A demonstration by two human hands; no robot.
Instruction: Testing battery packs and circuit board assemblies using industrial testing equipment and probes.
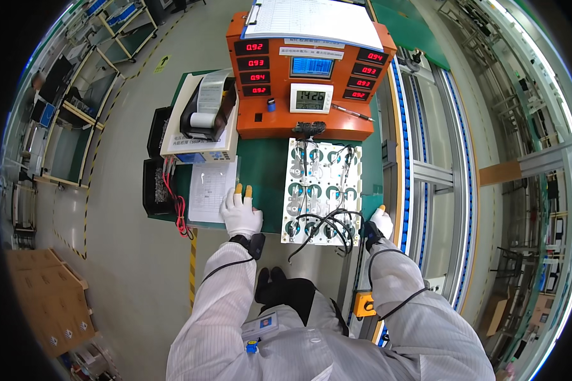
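Note:
My left hand [241, 217], in a white glove with yellowish fingertips, lies on the green bench mat with fingers stretched out and nothing in them. It is beside the lower right corner of a printed sheet [213, 190]. My right hand [381, 223], gloved alike, rests at the bench's right edge, a fingertip pointing forward; its other fingers are partly hidden. Between my hands, nearer the right, sits a white battery module [324, 193] with rows of round teal cells. Black cables [327, 222] lie looped over its near end. A dark connector [310, 129] is at its far end.
Behind the module stands an orange test box [279, 124] with red digital readouts, a small clock and a clipboard [314, 24] on top. A tester [200, 149] with red leads [180, 213] and black bins [156, 184] are at left. A conveyor [419, 184] runs along the right.

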